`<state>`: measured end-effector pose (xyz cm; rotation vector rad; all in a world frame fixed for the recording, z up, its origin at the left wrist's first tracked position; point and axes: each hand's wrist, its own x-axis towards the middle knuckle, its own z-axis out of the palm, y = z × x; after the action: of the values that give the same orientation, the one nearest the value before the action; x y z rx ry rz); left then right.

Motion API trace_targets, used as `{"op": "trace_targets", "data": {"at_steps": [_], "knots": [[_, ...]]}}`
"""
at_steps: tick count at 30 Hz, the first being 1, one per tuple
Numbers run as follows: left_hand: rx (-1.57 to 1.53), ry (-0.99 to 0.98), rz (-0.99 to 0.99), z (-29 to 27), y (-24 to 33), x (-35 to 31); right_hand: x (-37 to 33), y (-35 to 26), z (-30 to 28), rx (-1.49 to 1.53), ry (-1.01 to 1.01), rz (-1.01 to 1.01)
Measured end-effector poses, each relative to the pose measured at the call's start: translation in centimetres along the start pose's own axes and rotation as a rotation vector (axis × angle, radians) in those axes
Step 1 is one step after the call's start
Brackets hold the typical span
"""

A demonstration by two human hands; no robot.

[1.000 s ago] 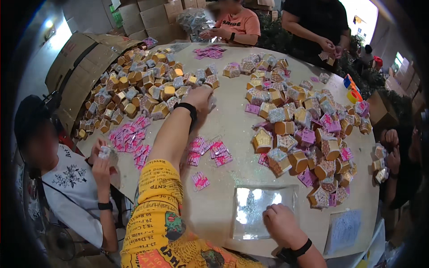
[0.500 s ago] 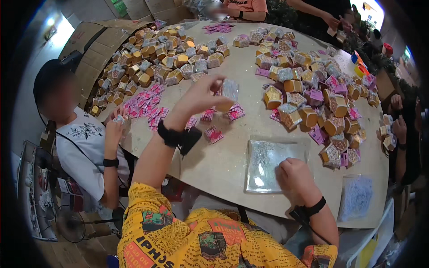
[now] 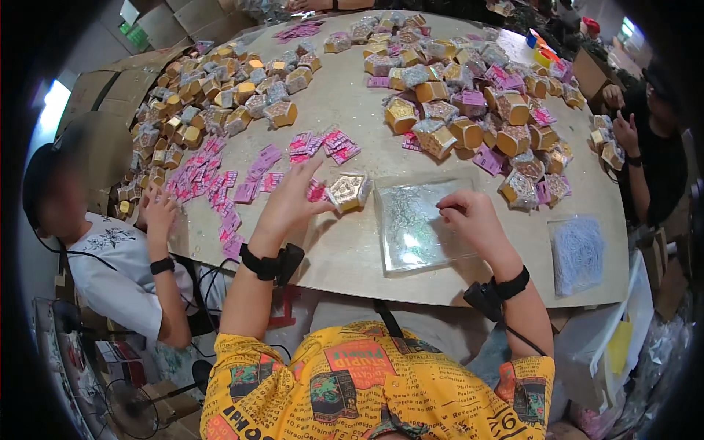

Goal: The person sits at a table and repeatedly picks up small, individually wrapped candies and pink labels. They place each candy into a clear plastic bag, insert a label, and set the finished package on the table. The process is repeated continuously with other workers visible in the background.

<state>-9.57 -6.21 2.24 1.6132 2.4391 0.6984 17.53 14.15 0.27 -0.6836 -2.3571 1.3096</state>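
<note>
My left hand point(image 3: 290, 202) is over the table with thumb and fingers spread. Right beside its thumb tip rests a small gold faceted box point(image 3: 348, 191) with a patterned top, not enclosed by the fingers. My right hand point(image 3: 473, 220) hovers over the right part of a shallow clear tray point(image 3: 391, 265), thumb and forefinger pressed together. Anything between those fingertips is too small to make out. Fine clear strands point(image 3: 418, 213) lie in the tray. Pink printed cards point(image 3: 341, 147) are scattered just beyond my left hand.
Heaps of gold and silvery boxes cover the far left point(image 3: 220, 95) and right point(image 3: 506, 117). A bag of pale strands point(image 3: 578, 257) lies near the right edge. A co-worker point(image 3: 103, 242) sits at the left; another person point(image 3: 653, 139) handles boxes at the right. Tape rolls point(image 3: 543, 55) stand far right.
My left hand has come down toward the table, and the gold box it held raised now rests beside its open fingers. My right hand remains by the tray, fingers pinched. The view has shifted.
</note>
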Motion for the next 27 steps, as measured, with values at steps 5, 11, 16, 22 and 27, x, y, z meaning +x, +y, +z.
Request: {"op": "trace_targets", "data": {"at_steps": [5, 11, 16, 22, 27], "knots": [[0.110, -0.032, -0.048, 1.5, -2.4, -1.2, 0.0, -1.3, 1.0, -0.225, 0.052, -0.158], [0.058, 0.092, -0.063, 3.3, -3.2, -1.5, 0.4, -3.5, 1.7, -0.202, 0.088, -0.256], [-0.020, 0.141, -0.016, 2.4, -4.0, -1.2, 1.4, -5.7, 3.4, -0.070, 0.051, -0.256], [-0.987, 0.043, -0.450, 0.8, -6.5, -1.8, 3.7, -9.1, 6.1, -0.043, 0.003, -0.398], [-0.052, 0.124, -0.028, 2.1, -4.3, -1.9, 5.2, -8.9, 8.5, -0.089, -0.027, -0.458]]}}
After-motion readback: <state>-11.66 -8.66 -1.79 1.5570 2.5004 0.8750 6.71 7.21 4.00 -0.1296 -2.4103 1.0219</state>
